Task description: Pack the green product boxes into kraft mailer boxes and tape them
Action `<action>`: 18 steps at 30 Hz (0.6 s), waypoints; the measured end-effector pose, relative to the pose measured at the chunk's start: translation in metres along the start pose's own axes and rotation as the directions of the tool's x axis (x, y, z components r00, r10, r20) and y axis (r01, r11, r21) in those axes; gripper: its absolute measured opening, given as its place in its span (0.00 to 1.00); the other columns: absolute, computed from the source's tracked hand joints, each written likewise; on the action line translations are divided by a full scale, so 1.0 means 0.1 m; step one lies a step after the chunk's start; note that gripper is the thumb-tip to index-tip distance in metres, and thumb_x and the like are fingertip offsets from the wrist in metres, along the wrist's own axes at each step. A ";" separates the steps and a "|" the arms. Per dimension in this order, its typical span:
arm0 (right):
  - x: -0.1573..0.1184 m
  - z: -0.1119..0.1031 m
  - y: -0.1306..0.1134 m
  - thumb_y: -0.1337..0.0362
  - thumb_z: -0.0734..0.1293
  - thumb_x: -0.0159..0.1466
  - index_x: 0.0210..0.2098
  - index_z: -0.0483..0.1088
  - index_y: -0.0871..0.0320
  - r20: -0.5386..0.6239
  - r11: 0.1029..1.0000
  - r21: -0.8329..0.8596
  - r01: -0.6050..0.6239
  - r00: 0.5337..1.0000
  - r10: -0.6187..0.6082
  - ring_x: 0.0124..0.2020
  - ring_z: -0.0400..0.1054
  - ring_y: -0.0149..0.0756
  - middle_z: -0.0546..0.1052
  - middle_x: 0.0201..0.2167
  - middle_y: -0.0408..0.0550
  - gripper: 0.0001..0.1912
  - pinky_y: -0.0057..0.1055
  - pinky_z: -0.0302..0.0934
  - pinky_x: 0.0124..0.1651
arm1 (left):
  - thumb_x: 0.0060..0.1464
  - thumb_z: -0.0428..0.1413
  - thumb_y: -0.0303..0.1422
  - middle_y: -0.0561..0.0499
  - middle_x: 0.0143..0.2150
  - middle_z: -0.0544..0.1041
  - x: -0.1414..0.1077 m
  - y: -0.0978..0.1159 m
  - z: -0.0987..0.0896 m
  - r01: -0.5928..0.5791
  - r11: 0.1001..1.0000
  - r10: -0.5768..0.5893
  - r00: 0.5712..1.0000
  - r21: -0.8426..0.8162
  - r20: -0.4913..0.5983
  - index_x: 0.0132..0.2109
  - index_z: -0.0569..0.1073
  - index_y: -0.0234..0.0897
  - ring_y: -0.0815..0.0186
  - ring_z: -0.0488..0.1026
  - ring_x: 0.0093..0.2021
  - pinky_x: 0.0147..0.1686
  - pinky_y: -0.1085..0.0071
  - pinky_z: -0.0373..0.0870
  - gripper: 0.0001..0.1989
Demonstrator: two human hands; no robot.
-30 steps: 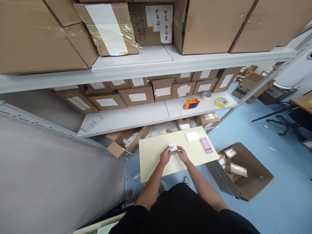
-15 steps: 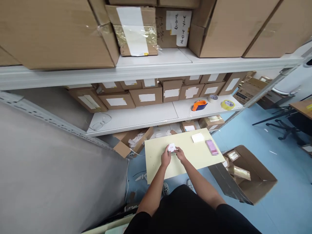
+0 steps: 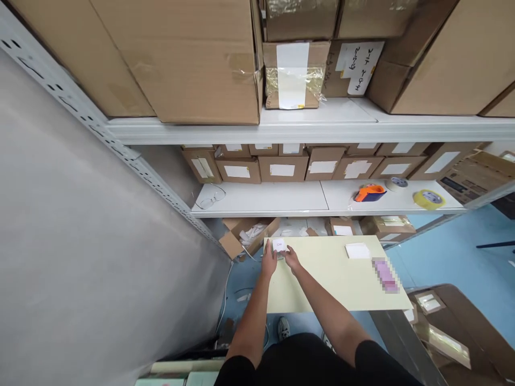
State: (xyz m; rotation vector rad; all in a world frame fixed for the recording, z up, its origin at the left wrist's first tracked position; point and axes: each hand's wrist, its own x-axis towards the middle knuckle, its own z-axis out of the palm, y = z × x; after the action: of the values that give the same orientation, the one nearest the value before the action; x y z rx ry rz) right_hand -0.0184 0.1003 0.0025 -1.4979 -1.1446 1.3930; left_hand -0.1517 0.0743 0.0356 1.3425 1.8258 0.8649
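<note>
A small white box with reddish print on its top face is between my two hands, above the far left corner of a pale yellow tabletop. My left hand grips its left side, thumb toward the near edge. On the right side, my right hand holds it with bent fingers. Part of the box's near side is hidden by my fingers. Farther right on the tabletop lie a white stack that looks like paper or cards and a pixelated pink item.
Behind the table, a shelf carries labelled cartons, glasses, an orange-and-blue tape dispenser and a yellow tape roll. An open carton stands beyond the left corner. At lower right is a large carton with smaller boxes inside.
My hands have carried the white box leftward and away from me, from the inner tabletop to its far left corner. The view has turned to the left.
</note>
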 end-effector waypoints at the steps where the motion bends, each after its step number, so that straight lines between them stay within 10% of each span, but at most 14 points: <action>1: -0.03 -0.09 -0.02 0.49 0.72 0.56 0.59 0.71 0.54 -0.023 1.000 -0.013 -0.019 1.000 0.018 0.48 0.77 0.49 0.81 0.47 0.56 0.33 0.43 0.71 0.50 | 0.66 0.50 0.37 0.36 0.76 0.57 -0.03 0.01 0.01 -0.036 0.999 0.037 0.998 0.014 -0.050 0.76 0.50 0.34 0.51 0.57 0.74 0.69 0.55 0.60 0.36; 6: -0.14 -0.77 -0.13 0.50 0.71 0.57 0.63 0.68 0.49 -0.149 0.999 -0.039 0.021 0.988 -0.027 0.57 0.74 0.51 0.76 0.60 0.57 0.35 0.46 0.69 0.57 | 0.67 0.49 0.39 0.38 0.72 0.65 -0.21 0.25 0.17 -0.126 0.992 0.128 0.971 0.027 -0.203 0.76 0.53 0.39 0.50 0.61 0.72 0.69 0.52 0.60 0.34; 18: -0.25 -2.85 -0.75 0.55 0.65 0.64 0.67 0.65 0.49 -0.376 0.890 -0.365 0.273 0.831 -0.409 0.66 0.66 0.54 0.73 0.63 0.54 0.32 0.54 0.66 0.63 | 0.66 0.49 0.33 0.46 0.72 0.65 -0.28 1.78 0.88 -0.511 0.858 0.511 0.860 0.058 0.016 0.75 0.54 0.49 0.55 0.62 0.72 0.69 0.52 0.64 0.33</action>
State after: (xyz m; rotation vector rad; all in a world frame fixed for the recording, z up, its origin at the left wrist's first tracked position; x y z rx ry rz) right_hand 0.2572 0.1087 0.1088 -1.6053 -1.2812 0.6004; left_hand 0.0166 0.0991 0.1420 1.9137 1.5166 1.0809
